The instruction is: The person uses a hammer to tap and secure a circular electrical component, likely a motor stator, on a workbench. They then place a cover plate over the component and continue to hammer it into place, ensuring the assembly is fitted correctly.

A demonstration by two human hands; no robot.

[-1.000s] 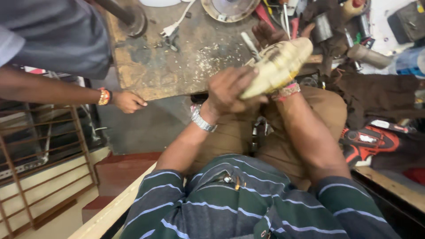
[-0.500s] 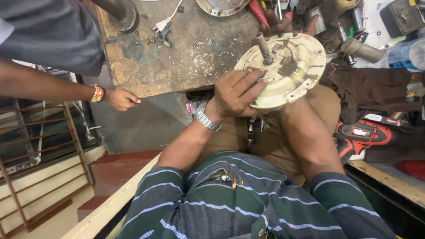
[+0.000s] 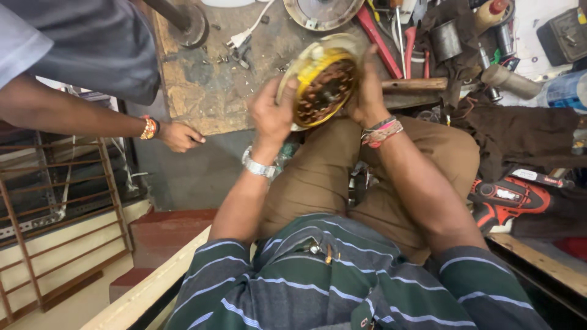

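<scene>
We see one round motor part (image 3: 323, 82), cream-rimmed with a yellow ring and brown copper windings facing us, held up above the lap between two hands: the left hand (image 3: 272, 113) curls closed around its left edge and the right hand (image 3: 367, 91) clasps its right edge, fingers wrapped over the rim. Behind it lies a worn wooden board (image 3: 202, 79) with a white plug (image 3: 235, 41) and red-handled tools (image 3: 373, 33). A second person's hand (image 3: 178, 135) rests closed at the board's left edge, and one red power tool (image 3: 510, 198) lies to the right.
</scene>
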